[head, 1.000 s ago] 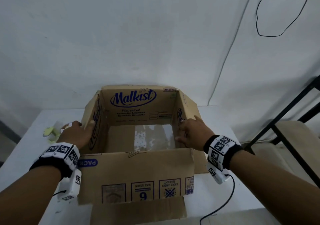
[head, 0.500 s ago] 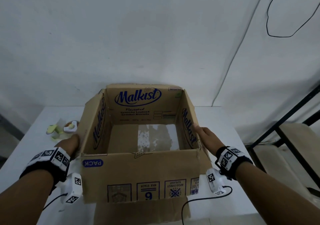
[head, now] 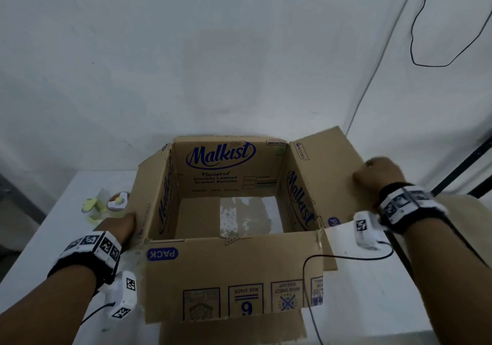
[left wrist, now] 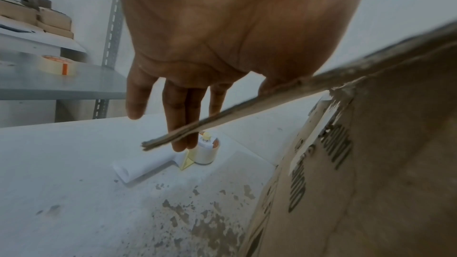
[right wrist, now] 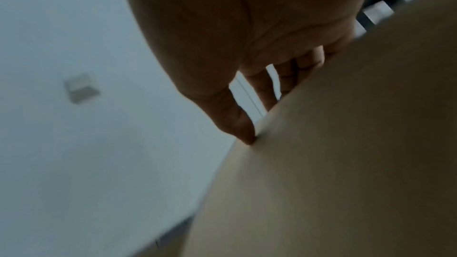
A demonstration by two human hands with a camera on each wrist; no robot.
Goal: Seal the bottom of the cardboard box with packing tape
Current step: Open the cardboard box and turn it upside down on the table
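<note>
- Squarely in front of me, the cardboard box (head: pixel 234 265) stood on the white table (head: pixel 372 291), open side up, with "Malkist" printed on its inner walls.
- My left hand (head: pixel 119 226) lay against the outside of the box's left flap (head: pixel 151 185); in the left wrist view its fingers (left wrist: pixel 178 116) were straight and relaxed, the flap's edge crossing in front of them, and they gripped nothing.
- My right hand (head: pixel 379 171) rested on the right flap (head: pixel 332 174), which was folded outward and nearly flat.
- That wrist view was blurred, but my thumb (right wrist: pixel 237 122) seemed to press on the flap's face while the other fingers hooked over its far edge, so the flap was held between them.
- The tape dispenser (head: pixel 106 205) lay on the table just left of the box, beyond my left hand.
- A roll of tape (left wrist: pixel 58 65) sat on a grey shelf (left wrist: pixel 81 85) off to the left.
</note>
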